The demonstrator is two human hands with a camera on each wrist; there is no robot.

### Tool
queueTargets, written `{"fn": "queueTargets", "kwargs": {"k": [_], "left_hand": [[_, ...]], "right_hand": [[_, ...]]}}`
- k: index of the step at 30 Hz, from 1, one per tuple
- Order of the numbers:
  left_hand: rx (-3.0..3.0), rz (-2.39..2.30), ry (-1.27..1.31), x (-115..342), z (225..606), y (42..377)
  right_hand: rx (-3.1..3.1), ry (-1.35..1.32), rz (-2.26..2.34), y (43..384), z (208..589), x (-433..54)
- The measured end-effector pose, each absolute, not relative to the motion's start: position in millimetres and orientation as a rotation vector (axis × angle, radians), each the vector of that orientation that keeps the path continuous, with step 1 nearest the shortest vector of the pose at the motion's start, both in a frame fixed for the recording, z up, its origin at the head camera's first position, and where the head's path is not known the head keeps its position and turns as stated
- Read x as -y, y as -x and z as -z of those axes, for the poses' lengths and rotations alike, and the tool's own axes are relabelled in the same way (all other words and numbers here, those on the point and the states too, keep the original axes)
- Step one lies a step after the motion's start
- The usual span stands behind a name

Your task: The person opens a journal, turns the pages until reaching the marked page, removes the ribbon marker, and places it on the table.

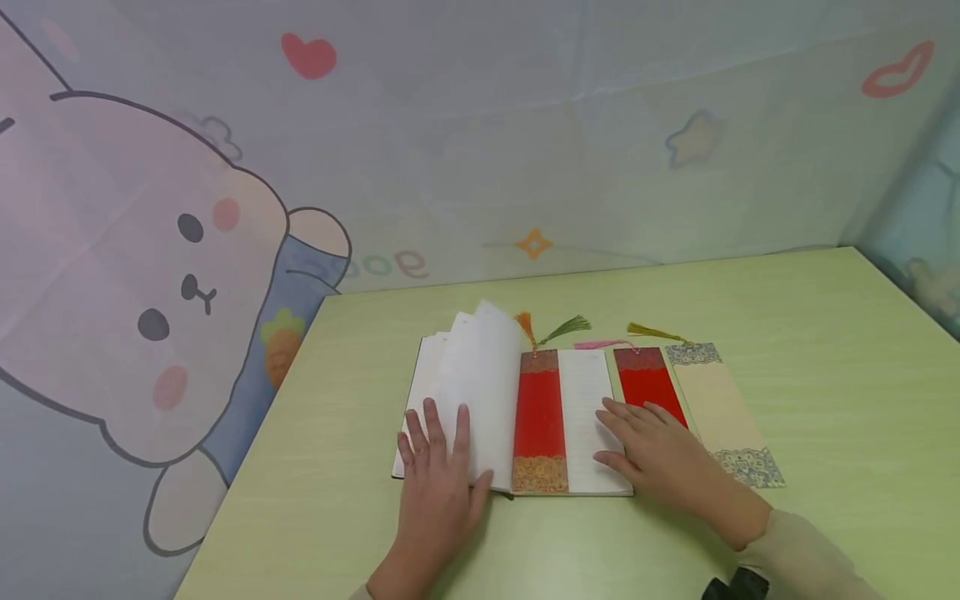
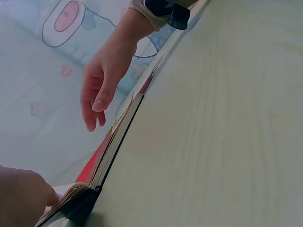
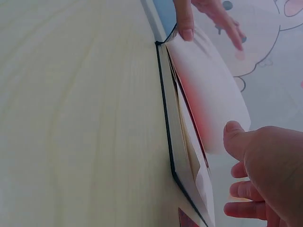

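An open notebook (image 1: 592, 417) lies on the table, its left pages fanned up in a curve. Along the inner side of its right page lies a red bookmark (image 1: 538, 408) with a gold patterned lower end. My left hand (image 1: 437, 483) rests on the left pages with fingers spread and straight; in the right wrist view its thumb touches the curved page (image 3: 213, 90). My right hand (image 1: 663, 454) hovers over the notebook's right edge, fingers extended and holding nothing. In the left wrist view the right hand (image 2: 106, 80) hangs above the notebook, fingers loosely bent.
Right of the notebook lie a second red bookmark (image 1: 648, 379), partly under my right hand in the head view, and a cream bookmark (image 1: 723, 400) with blue patterned ends. Their tassels point toward the back. A printed cloth (image 1: 480, 150) hangs behind the green table (image 1: 847, 375).
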State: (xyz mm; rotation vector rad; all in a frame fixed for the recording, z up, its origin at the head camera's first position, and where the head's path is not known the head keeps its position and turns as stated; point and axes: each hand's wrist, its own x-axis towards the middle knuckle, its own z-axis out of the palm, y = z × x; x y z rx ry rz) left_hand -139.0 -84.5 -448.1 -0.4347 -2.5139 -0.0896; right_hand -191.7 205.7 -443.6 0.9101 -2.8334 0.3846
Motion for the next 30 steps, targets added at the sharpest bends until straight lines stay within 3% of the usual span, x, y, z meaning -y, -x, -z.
{"fn": "queueTargets", "kwargs": {"k": [30], "left_hand": [[3.14,0.14,0.282,87,450,133]], "right_hand": [[2.889,-0.734,-0.387,222,443,-146]]}}
